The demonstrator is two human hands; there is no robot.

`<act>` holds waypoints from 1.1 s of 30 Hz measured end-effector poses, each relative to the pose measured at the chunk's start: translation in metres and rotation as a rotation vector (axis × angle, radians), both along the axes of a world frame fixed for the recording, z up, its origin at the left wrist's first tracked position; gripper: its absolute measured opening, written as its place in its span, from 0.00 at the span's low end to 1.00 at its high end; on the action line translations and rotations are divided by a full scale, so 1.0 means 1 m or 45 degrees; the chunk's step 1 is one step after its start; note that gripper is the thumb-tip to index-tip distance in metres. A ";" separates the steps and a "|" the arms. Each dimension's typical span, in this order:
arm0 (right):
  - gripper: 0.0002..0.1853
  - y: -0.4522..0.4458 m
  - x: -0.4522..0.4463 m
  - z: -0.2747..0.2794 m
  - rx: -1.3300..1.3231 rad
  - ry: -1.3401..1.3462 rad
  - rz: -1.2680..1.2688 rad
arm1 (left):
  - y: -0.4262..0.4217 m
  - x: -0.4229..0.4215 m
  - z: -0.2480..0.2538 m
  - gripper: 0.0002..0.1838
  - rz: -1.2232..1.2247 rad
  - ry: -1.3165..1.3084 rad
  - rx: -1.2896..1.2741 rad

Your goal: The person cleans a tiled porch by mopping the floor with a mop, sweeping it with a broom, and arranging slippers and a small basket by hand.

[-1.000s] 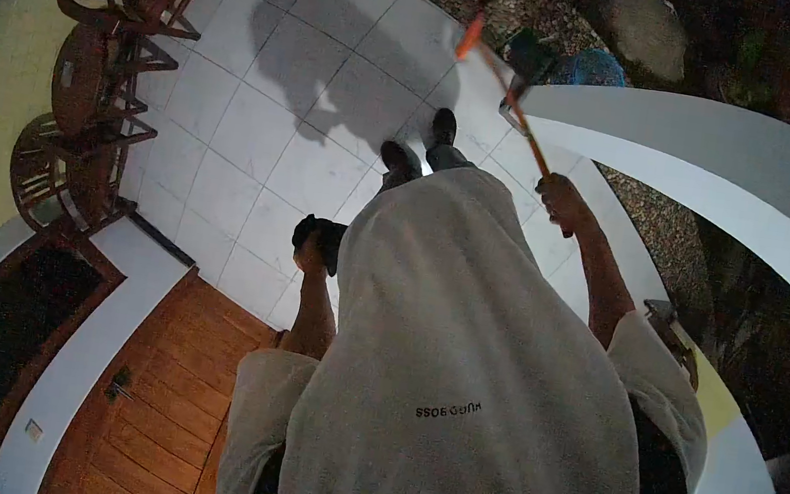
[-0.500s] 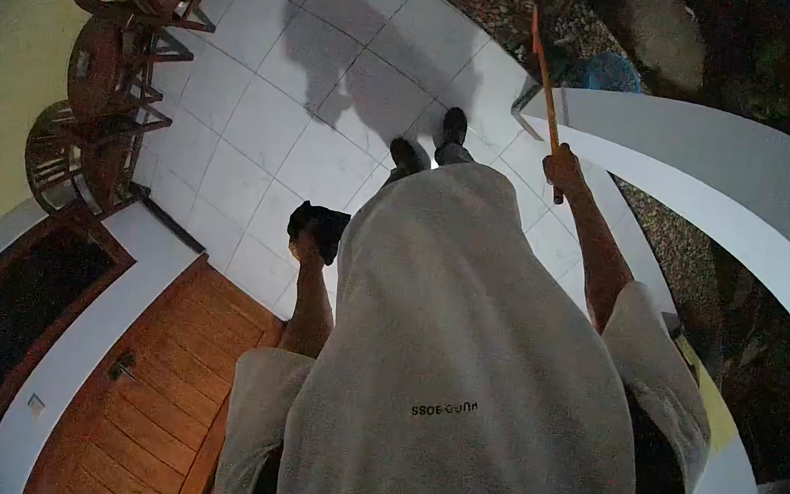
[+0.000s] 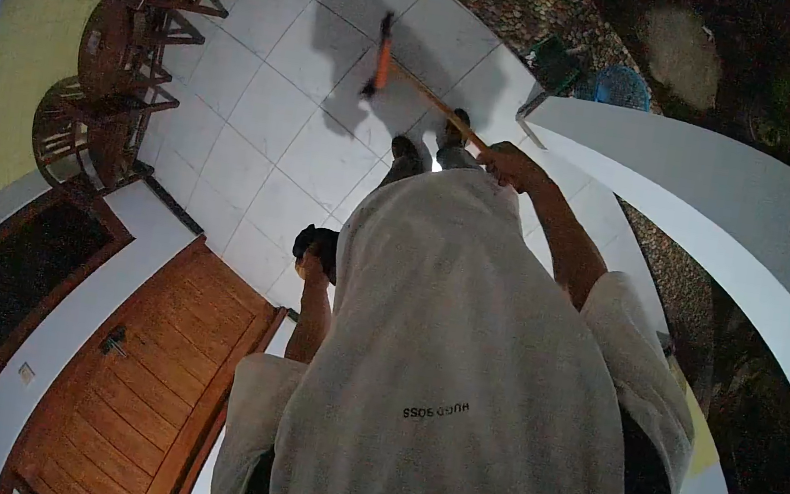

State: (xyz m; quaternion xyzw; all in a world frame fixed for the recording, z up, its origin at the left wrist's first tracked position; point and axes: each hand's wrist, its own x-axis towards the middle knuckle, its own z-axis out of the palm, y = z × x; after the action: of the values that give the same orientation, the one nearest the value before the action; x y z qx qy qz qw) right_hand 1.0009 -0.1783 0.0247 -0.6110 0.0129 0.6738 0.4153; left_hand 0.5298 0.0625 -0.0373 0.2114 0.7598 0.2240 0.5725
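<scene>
My right hand (image 3: 515, 167) is closed around the lower end of a long thin wooden handle (image 3: 435, 103). At the handle's far end an orange head with dark ends (image 3: 383, 55) hangs over the tiled floor, ahead of my shoes (image 3: 408, 153). On the other side of my body my left hand (image 3: 312, 266) grips a black bundle (image 3: 321, 245), whose exact nature I cannot make out. The bundle touches or nearly touches the side of my light shirt (image 3: 460, 357).
Wooden chairs (image 3: 125, 47) line the yellow wall at the left. A wooden door (image 3: 146, 364) stands at the lower left. A curved white low wall (image 3: 707, 180) runs at the right. Beyond the white tiles (image 3: 287, 151) lie pebbles, a blue basket (image 3: 623, 87) and a green object (image 3: 552, 64).
My right hand has moved inward, and the orange head has swung left from the pebbled edge to over the tiles. My left hand still holds the black bundle.
</scene>
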 end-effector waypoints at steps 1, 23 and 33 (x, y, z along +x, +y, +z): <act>0.13 -0.002 0.015 0.017 -0.195 -0.158 0.125 | -0.004 0.004 0.004 0.12 -0.068 -0.294 0.050; 0.13 0.137 -0.008 0.003 0.028 -0.190 0.725 | -0.027 0.045 0.046 0.14 0.075 -0.704 0.274; 0.09 0.153 0.062 -0.149 1.066 -0.996 1.225 | -0.063 0.070 0.087 0.11 0.153 -0.071 0.321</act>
State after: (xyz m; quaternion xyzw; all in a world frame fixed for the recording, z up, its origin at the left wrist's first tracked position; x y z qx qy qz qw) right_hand 1.0627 -0.0256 -0.1247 -0.5352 -0.6618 0.4633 0.2469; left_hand 0.5996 -0.0010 0.0502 0.2293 0.7207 0.3574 0.5480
